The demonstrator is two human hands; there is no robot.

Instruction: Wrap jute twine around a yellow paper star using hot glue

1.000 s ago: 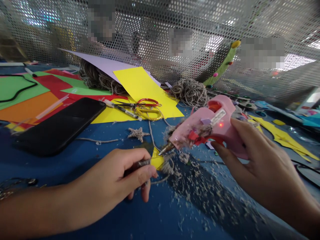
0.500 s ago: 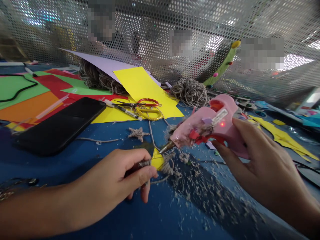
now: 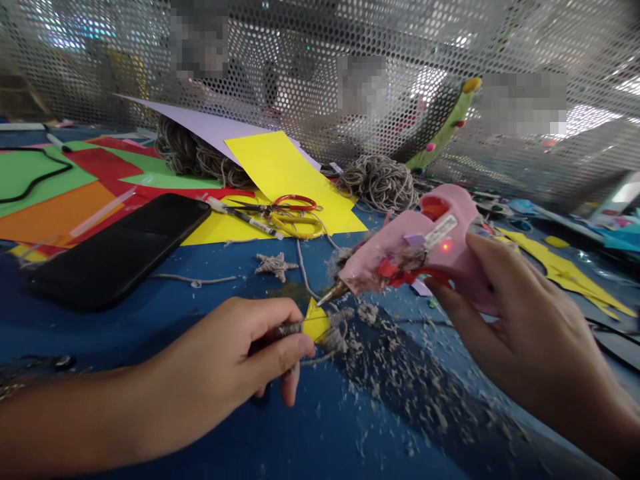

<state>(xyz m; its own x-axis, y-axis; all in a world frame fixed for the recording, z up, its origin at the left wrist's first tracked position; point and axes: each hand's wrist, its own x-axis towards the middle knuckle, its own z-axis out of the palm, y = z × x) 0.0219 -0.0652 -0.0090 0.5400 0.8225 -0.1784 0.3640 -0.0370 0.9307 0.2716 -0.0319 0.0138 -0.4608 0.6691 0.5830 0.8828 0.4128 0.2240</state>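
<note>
My right hand is closed round a pink hot glue gun with a red light on its side. Its metal nozzle points down and left, at the upper edge of a yellow paper star partly wrapped in grey yarn. Between thumb and fingers, my left hand grips that star, hiding its left part. Whether the nozzle touches the paper I cannot tell. Just beyond lies a small yarn-wrapped star. Loose grey yarn runs along the table near the nozzle.
A black phone lies left, beside scissors and a pen on coloured paper. Yellow sheet and yarn bundles sit behind. Fibre scraps litter the blue table. A perforated metal screen stands at the back, people beyond it.
The glue gun's nozzle has shifted very slightly left along the yellow paper's upper edge. My left hand keeps the same hold on the star.
</note>
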